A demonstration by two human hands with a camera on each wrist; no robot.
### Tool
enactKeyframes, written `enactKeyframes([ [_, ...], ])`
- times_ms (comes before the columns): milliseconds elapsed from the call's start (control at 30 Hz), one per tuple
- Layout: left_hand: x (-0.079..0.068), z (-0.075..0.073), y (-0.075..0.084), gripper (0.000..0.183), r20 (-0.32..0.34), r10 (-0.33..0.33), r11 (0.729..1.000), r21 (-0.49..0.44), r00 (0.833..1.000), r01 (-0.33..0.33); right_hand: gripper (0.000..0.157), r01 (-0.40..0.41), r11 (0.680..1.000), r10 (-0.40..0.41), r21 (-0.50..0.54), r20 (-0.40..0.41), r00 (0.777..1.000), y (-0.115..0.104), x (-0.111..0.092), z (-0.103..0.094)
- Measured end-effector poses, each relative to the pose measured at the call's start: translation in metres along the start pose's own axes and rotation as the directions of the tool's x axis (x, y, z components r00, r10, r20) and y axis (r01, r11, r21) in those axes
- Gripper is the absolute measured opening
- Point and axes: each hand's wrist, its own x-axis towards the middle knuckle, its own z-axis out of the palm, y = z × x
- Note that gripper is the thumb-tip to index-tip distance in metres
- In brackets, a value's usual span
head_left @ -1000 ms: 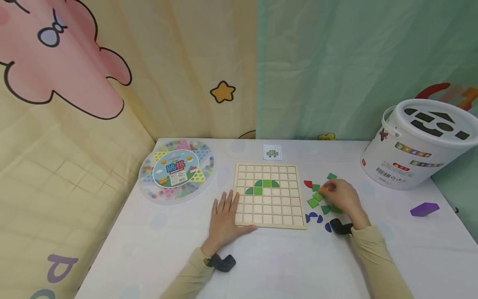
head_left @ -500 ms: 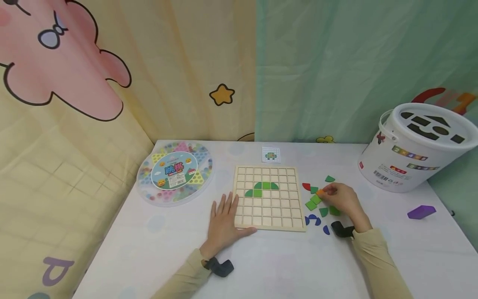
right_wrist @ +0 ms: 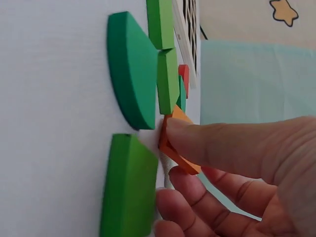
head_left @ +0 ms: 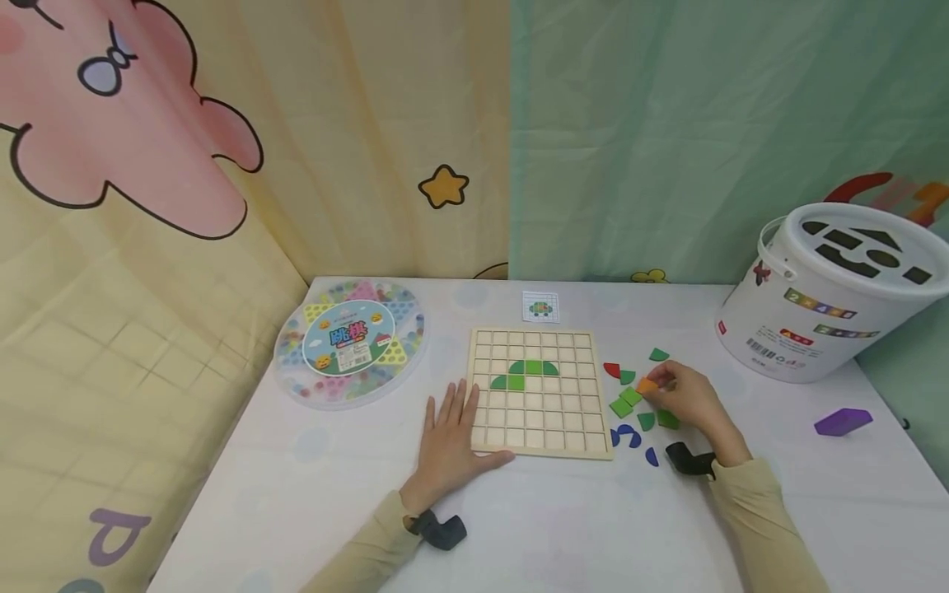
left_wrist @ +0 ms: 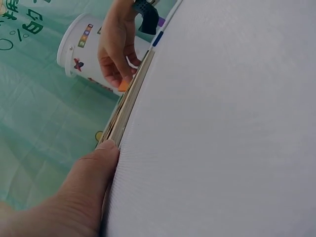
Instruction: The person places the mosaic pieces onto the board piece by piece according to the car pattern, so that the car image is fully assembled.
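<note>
My right hand (head_left: 685,395) pinches an orange square tile (right_wrist: 180,143) between thumb and fingers, close above the loose pieces right of the board. Around it lie light green squares (head_left: 630,396), dark green quarter-circles (head_left: 647,422), a red quarter-circle (head_left: 611,371) and several blue half-circles (head_left: 652,457). With fingers spread, my left hand (head_left: 448,449) rests at the lower left corner of the wooden grid board (head_left: 534,424); its thumb (left_wrist: 96,163) lies along the board's near edge. Green squares and quarter-circles, such as one green square (head_left: 533,367), sit in the board's upper rows.
Behind the board lies a small pattern card (head_left: 540,307). A round Chinese checkers box (head_left: 350,342) is at the left. At the back right stands a white bucket (head_left: 823,305) with a shape-hole lid, and a purple block (head_left: 843,422) lies in front of it.
The right hand has drawn slightly right and lower, with the orange tile now plainer to see in its fingertips. The left hand stays at the board's corner. The view has shifted slightly.
</note>
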Motion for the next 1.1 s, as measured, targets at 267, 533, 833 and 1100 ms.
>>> enactKeyframes([
  [267, 0.002, 0.0, 0.0, 0.115, -0.005, -0.002, 1.0, 0.002, 1.0, 0.002, 0.019, 0.08, 0.996, -0.083, -0.024, -0.115, 0.99, -0.001, -0.003, 0.003],
  [533, 0.001, -0.004, 0.0, 0.113, -0.009, 0.007, 0.999, -0.039, 1.0, -0.007, 0.019, 0.192, 0.981, -0.196, -0.039, -0.183, 0.963, -0.025, -0.003, 0.012],
  [833, 0.002, -0.005, -0.002, 0.112, -0.027, 0.026, 0.999, -0.038, 0.999, -0.027, 0.013, 0.318, 0.948, -0.316, 0.018, -0.083, 0.945, -0.063, 0.004, 0.039],
  [1100, 0.002, -0.001, -0.003, 0.114, -0.024, 0.025, 0.999, -0.028, 0.999, -0.026, 0.011, 0.378, 0.926, -0.378, -0.005, 0.003, 0.926, -0.093, 0.015, 0.061],
])
